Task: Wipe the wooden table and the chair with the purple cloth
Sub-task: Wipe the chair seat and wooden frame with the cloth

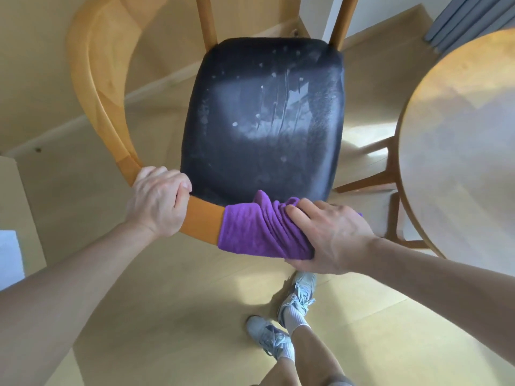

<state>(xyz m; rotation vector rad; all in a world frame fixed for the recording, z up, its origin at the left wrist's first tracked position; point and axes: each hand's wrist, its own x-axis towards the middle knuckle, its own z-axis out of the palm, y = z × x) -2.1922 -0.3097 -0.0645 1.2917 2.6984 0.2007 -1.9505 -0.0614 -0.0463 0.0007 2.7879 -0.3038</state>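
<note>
Person observed with both forearms bare, no sleeves, watch or rings visible on left hand or right hand; lower legs bare; white ribbed crew socks; pale grey lace-up sneakers with white laces.

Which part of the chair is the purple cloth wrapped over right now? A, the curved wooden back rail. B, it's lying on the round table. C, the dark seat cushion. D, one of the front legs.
A: the purple cloth is draped around the chair's curved wooden rail, gripped there by the right hand, while the left hand grips the bare rail beside it.
</note>
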